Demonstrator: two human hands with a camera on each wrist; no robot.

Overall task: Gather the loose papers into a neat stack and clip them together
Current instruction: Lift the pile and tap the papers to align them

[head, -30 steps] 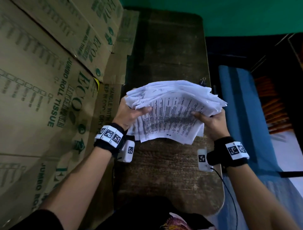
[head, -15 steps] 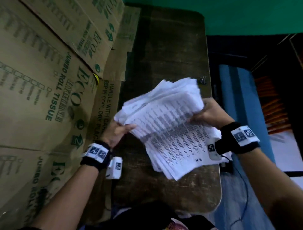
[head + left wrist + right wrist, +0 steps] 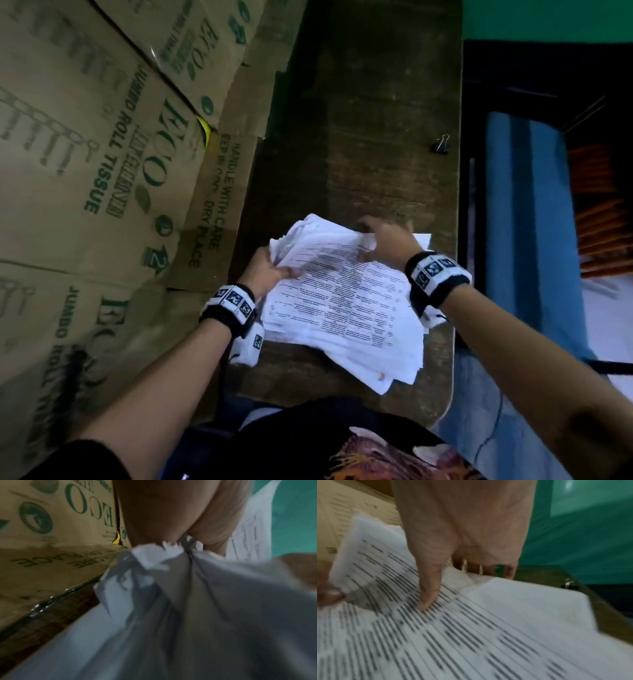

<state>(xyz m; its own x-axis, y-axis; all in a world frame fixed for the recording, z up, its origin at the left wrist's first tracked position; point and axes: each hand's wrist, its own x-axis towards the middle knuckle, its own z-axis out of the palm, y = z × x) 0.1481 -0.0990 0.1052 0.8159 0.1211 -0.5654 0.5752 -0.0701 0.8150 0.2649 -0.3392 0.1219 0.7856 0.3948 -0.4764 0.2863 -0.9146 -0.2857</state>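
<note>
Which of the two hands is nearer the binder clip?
The right hand, holding the papers' far edge; the binder clip lies beyond it. The left hand grips the opposite corner.

The room is dim. A long, dark wooden table (image 3: 376, 102) stretches toward a green wall (image 3: 548, 17) at the far end. Big brown cardboard boxes (image 3: 102, 154) with green letters are stacked close along the table's left side. A cardboard flap (image 3: 219, 192) lies against that edge. To the right, lower down, there is a blue cloth (image 3: 534, 222). Beside it is a row of orange things (image 3: 596, 212), too blurry to tell what they are.
</note>
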